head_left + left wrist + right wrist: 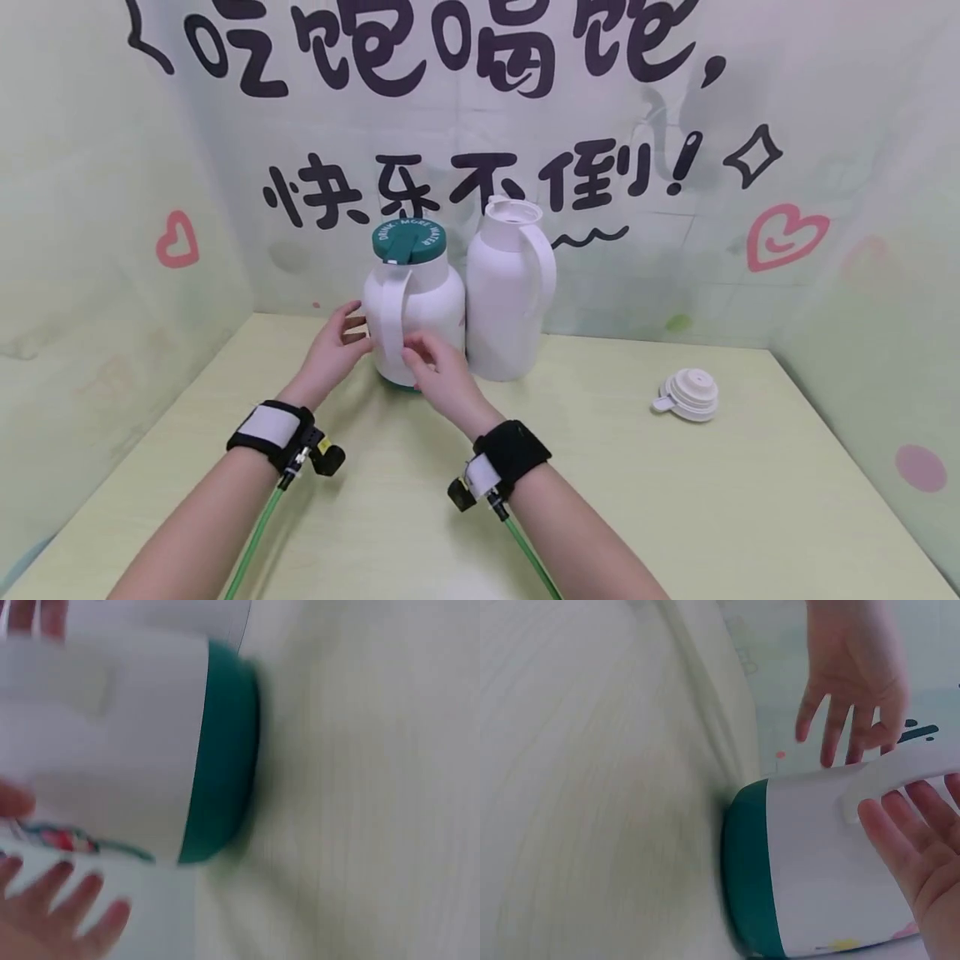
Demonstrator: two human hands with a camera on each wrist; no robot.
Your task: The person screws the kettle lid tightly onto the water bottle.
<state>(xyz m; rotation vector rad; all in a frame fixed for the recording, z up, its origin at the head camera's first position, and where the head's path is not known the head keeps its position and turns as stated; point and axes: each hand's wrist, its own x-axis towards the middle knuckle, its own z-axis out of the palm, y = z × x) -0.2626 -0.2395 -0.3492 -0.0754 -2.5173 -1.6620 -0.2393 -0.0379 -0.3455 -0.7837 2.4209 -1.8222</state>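
Note:
A squat white thermos jug (438, 312) with a green lid (411, 239) and green base (225, 757) stands upright at the back of the table. Its white handle (392, 321) faces me. My left hand (330, 354) is at the jug's left side, fingers spread and loosely bent beside the body. At the handle's lower right is my right hand (446, 375), with thumb and fingers relaxed and apart. In the right wrist view, those fingertips lie right at the handle, not closed round it.
Just right of the jug stands a taller white jug (501, 308) with no lid on its mouth. A white stepped stopper (692, 393) with a small tab lies at the table's right. A printed cloth backdrop (457, 125) rises behind the wooden table (637, 500).

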